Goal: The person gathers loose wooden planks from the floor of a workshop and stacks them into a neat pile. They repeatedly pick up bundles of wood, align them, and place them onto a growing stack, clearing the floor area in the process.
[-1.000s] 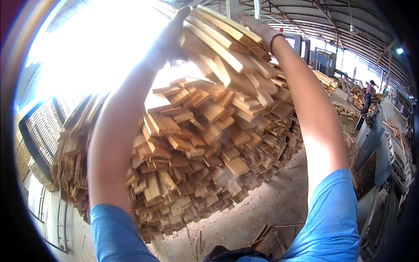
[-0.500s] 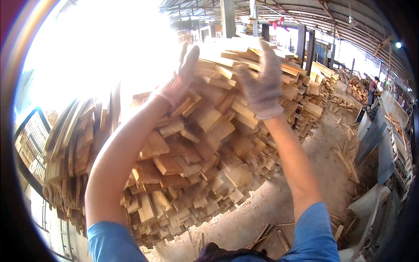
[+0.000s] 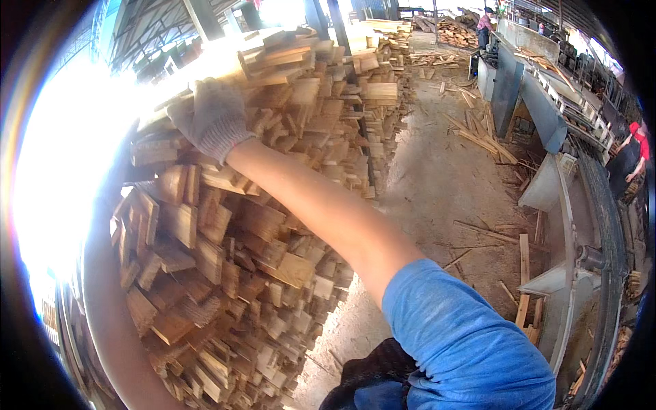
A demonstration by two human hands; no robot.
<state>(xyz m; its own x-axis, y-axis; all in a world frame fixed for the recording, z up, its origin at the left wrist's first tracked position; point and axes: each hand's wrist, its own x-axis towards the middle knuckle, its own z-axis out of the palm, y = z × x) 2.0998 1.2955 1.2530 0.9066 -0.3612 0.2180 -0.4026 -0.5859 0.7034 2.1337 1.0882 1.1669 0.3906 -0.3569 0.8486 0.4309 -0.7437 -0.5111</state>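
My right hand (image 3: 213,117), in a pale knitted work glove, lies against the upper boards of a tall wood stack (image 3: 294,266). Its thumb stands apart from the fingers, and I make out no board gripped in it. Beyond the fingertips a sunlit board (image 3: 229,67) is nearly bleached by glare. On the left, my bare left forearm (image 3: 113,307) rises along the stack into strong light. The glare swallows my left hand, so its fingers and anything in them are hidden. Cut board ends jut unevenly from the stack's face, several of them tilted.
Right of the stack runs a dusty floor (image 3: 427,184) strewn with wood scraps (image 3: 482,133). Grey metal panels and machinery (image 3: 547,109) line the right side. A person in red (image 3: 635,150) is at the far right; another person (image 3: 484,31) stands farther back.
The view has swung right. Both hands were raised over the stack, apart; now the right hand has come down to the left onto the boards, and the left hand has gone into the glare.
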